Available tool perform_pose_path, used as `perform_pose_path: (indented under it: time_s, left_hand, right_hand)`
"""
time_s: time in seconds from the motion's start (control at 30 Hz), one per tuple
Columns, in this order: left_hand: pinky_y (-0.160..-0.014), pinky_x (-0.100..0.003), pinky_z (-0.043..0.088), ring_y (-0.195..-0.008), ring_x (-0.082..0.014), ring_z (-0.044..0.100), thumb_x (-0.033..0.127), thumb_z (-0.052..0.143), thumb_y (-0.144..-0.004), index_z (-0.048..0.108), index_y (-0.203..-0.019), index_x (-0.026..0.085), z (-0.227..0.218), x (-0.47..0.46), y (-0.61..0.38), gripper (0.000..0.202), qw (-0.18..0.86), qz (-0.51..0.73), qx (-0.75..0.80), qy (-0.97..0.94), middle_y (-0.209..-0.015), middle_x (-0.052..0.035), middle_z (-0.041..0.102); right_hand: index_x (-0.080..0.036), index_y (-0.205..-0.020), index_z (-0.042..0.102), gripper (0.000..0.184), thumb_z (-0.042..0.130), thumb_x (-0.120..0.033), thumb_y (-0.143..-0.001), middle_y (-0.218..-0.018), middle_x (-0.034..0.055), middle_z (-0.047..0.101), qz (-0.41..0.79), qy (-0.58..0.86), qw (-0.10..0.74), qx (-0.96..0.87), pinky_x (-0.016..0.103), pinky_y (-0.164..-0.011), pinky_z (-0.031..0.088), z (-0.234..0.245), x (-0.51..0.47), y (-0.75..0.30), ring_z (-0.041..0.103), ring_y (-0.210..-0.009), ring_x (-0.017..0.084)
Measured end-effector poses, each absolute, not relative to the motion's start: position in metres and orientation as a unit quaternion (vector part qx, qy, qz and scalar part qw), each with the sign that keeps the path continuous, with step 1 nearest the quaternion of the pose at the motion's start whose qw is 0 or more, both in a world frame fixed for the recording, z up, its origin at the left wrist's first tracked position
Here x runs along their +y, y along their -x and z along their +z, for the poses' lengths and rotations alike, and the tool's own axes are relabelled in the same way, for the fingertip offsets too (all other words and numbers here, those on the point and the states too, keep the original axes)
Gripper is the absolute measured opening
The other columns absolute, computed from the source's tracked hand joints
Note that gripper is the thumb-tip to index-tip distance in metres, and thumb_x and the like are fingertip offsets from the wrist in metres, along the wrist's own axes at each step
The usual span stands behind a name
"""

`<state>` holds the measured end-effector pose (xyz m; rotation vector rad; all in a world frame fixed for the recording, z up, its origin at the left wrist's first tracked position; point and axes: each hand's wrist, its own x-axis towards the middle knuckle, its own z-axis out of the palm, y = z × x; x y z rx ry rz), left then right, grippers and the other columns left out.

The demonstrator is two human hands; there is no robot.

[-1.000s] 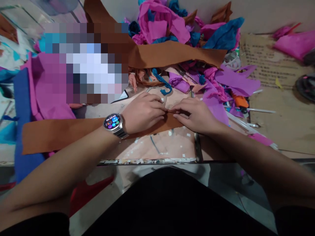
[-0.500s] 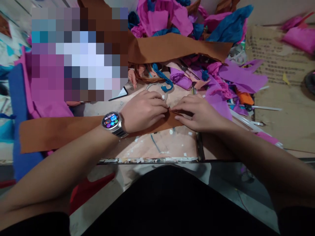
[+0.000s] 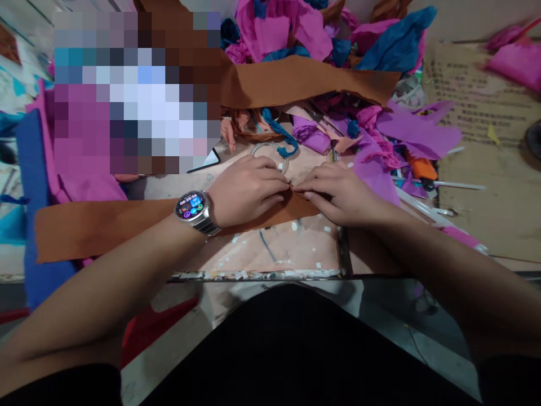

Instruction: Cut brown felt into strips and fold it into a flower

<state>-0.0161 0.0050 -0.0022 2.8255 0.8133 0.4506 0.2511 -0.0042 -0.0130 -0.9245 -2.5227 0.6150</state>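
Note:
A long strip of brown crepe paper (image 3: pixel 105 228) lies across the near side of the table, its right end under both hands. My left hand (image 3: pixel 251 189), with a watch (image 3: pixel 192 208) on the wrist, has its fingers closed on the strip's upper edge. Close beside it, my right hand (image 3: pixel 338 194) pinches the same edge near the strip's right end, thumb below and fingers above. The fingertips of the two hands almost meet, and the paper between them looks folded or gathered. How the edge is folded under the fingers is hidden.
Behind the hands lie a twisted blue paper piece (image 3: pixel 281 132), another brown strip (image 3: pixel 296 84) and purple scraps (image 3: pixel 310 132). An orange-handled tool (image 3: pixel 421 169) and white sticks (image 3: pixel 456 186) are at right, beside cardboard (image 3: pixel 486 214). Blue paper (image 3: pixel 36 208) hangs over the left table edge.
My right thumb has closed up toward the fingers on the brown paper's edge. My left hand and the strip are almost unmoved.

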Motion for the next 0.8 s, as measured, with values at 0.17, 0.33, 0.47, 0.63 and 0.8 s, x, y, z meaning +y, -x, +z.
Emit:
perform_pose_path:
  time_s: [0.17, 0.33, 0.47, 0.63, 0.8]
  left_hand:
    - [-0.098, -0.047, 0.053, -0.118, -0.0290, 0.064, 0.029, 0.057, -0.099, 0.076, -0.118, 0.023, -0.0022, 0.0058, 0.0169, 0.028, 0.095, 0.153, 0.275, -0.944, -0.114, -0.0075, 0.078]
    - [-0.098, -0.048, 0.053, -0.116, -0.0303, 0.065, 0.029, 0.058, -0.097, 0.076, -0.118, 0.023, -0.0024, 0.0063, 0.0171, 0.028, 0.091, 0.157, 0.281, -0.942, -0.113, -0.0080, 0.077]
    - [-0.097, -0.047, 0.053, -0.114, -0.0307, 0.065, 0.031, 0.058, -0.098, 0.076, -0.117, 0.024, -0.0021, 0.0068, 0.0176, 0.028, 0.083, 0.149, 0.281, -0.944, -0.114, -0.0073, 0.077]
    - [-0.099, -0.051, 0.052, -0.116, -0.0324, 0.064, 0.034, 0.061, -0.097, 0.075, -0.120, 0.023, -0.0008, 0.0076, 0.0202, 0.029, 0.083, 0.156, 0.289, -0.941, -0.120, -0.0088, 0.076]
    - [-0.102, -0.054, 0.051, -0.121, -0.0346, 0.061, 0.034, 0.065, -0.094, 0.074, -0.123, 0.024, 0.0009, 0.0081, 0.0215, 0.032, 0.097, 0.157, 0.296, -0.937, -0.123, -0.0095, 0.074]
  right_hand:
    - [-0.025, -0.117, 0.077, 0.027, 0.055, -0.028, -0.101, -0.105, 0.0089, 0.075, 0.210, 0.332, 0.191, -0.900, 0.047, -0.092, 0.045, -0.0134, -0.0037, -0.2512, 0.066, -0.103, 0.028]
    - [-0.025, -0.116, 0.077, 0.027, 0.056, -0.029, -0.101, -0.104, 0.0088, 0.075, 0.207, 0.328, 0.195, -0.901, 0.045, -0.090, 0.045, -0.0144, -0.0035, -0.2516, 0.065, -0.100, 0.028]
    - [-0.026, -0.116, 0.077, 0.028, 0.053, -0.028, -0.102, -0.103, 0.0083, 0.074, 0.211, 0.327, 0.193, -0.900, 0.045, -0.090, 0.045, -0.0148, -0.0034, -0.2517, 0.064, -0.101, 0.028]
    - [-0.025, -0.118, 0.077, 0.029, 0.053, -0.027, -0.102, -0.105, 0.0089, 0.074, 0.210, 0.326, 0.189, -0.902, 0.047, -0.093, 0.045, -0.0149, -0.0035, -0.2515, 0.064, -0.103, 0.029]
    - [-0.026, -0.117, 0.078, 0.029, 0.053, -0.027, -0.102, -0.104, 0.0092, 0.074, 0.215, 0.327, 0.193, -0.900, 0.048, -0.093, 0.046, -0.0145, -0.0036, -0.2508, 0.065, -0.103, 0.029]
